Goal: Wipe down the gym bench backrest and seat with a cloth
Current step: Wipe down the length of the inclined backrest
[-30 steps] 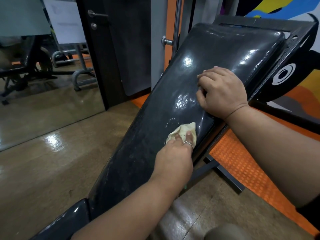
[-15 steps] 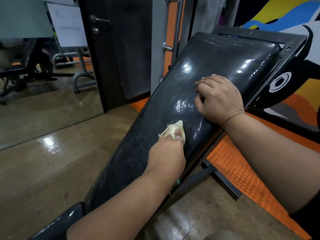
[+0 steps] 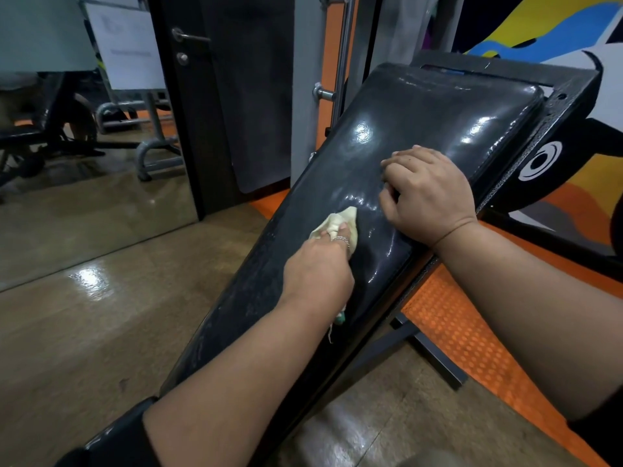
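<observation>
- Pressing a pale yellow cloth [image 3: 340, 224] against the black backrest [image 3: 421, 129] with my left hand [image 3: 318, 274], fingers closed on the bunched fabric; a ring shows on one finger.
- A frayed end of the cloth hangs out below my wrist, at the near right of the hand.
- My right hand [image 3: 428, 193] holds nothing; it rests knuckles-up on the pad just right of the cloth, fingers curled in loosely.
- The backrest slopes up from near left to far right, glossy with wet streaks around the cloth.
- The seat [image 3: 114, 439] shows only as a dark edge at the near left, under my left forearm.
- The bench's black metal frame [image 3: 566, 96] runs along the far right edge of the pad.
- An orange floor mat [image 3: 472, 335] lies to the right, and a mirror [image 3: 84, 163] stands at the far left.
</observation>
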